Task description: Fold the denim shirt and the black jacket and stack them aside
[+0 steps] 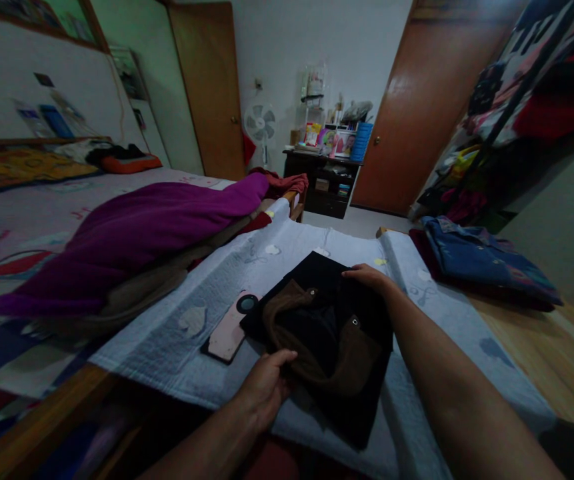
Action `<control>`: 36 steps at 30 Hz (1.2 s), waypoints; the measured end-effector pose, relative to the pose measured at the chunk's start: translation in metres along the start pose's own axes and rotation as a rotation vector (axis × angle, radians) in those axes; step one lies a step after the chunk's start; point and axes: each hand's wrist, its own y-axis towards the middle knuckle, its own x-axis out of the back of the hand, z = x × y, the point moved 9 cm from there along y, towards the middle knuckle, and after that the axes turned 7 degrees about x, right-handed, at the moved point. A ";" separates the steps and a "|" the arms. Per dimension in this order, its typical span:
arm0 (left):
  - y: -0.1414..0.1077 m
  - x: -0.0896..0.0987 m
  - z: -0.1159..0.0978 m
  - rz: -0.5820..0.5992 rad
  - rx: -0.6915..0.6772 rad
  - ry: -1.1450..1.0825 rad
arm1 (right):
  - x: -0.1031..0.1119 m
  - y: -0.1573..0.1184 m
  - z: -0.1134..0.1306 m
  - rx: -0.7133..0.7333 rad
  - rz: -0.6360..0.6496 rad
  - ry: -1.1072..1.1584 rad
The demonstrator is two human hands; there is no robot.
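Note:
A black jacket (361, 400) with a brown collar (357, 367) and metal snaps lies folded into a flat bundle in front of me. It rests at a slant on a light blue patterned cloth (287, 247). My left hand (269, 387) pinches the near left edge by the collar, thumb on top and the other fingers partly hidden beneath. At the far right corner, my right hand (373, 277) grips the edge of the same jacket. Just left of the bundle is a pink phone (224, 337) with a round dark camera, its top end close to the fabric.
Folded denim clothing (487, 257) sits on a wooden surface (527, 340) to the right. A purple blanket (157, 227) lies along the bed at left. Farther back are a fan (261, 123), a dark shelf (324, 183) and two wooden doors. Clothes hang at upper right.

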 end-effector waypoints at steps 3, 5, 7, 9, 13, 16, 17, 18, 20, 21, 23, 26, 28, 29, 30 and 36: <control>-0.003 -0.007 -0.003 0.027 -0.039 -0.050 | 0.001 -0.008 0.007 0.007 -0.009 -0.015; -0.006 -0.012 -0.003 0.037 -0.039 -0.056 | 0.003 -0.014 0.012 0.012 -0.017 -0.026; -0.008 -0.013 -0.005 0.036 -0.062 -0.057 | 0.006 -0.020 0.015 0.023 -0.024 -0.037; -0.010 -0.011 -0.010 0.027 -0.101 -0.053 | 0.011 -0.028 0.017 0.029 -0.042 -0.032; -0.014 -0.009 -0.031 0.032 -0.209 0.013 | 0.023 -0.054 0.016 0.005 -0.091 0.122; -0.020 -0.012 -0.061 0.050 -0.324 0.107 | 0.022 -0.081 0.013 -0.036 -0.088 0.359; -0.022 -0.014 -0.073 0.061 -0.356 0.152 | 0.021 -0.091 0.011 -0.053 -0.088 0.438; -0.023 -0.017 -0.086 0.071 -0.386 0.205 | 0.020 -0.101 0.008 -0.069 -0.099 0.511; -0.025 -0.026 -0.113 0.085 -0.451 0.331 | 0.017 -0.119 0.001 -0.078 -0.148 0.640; -0.025 -0.033 -0.126 0.094 -0.477 0.401 | 0.015 -0.128 -0.002 -0.072 -0.180 0.697; -0.021 -0.052 -0.147 0.161 -0.483 0.551 | 0.005 -0.144 -0.011 -0.047 -0.226 0.808; -0.009 -0.078 -0.176 0.114 -0.501 0.797 | -0.024 -0.164 -0.020 -0.001 -0.225 1.001; 0.001 -0.098 -0.188 0.080 -0.508 1.017 | -0.042 -0.175 -0.026 0.027 -0.277 1.114; 0.007 -0.110 -0.192 0.070 -0.512 1.144 | -0.051 -0.180 -0.028 0.038 -0.304 1.160; 0.013 -0.122 -0.194 0.060 -0.511 1.280 | -0.059 -0.185 -0.029 0.052 -0.329 1.203; 0.033 -0.202 -0.206 0.063 -0.570 1.662 | -0.092 -0.214 -0.023 0.131 -0.501 1.376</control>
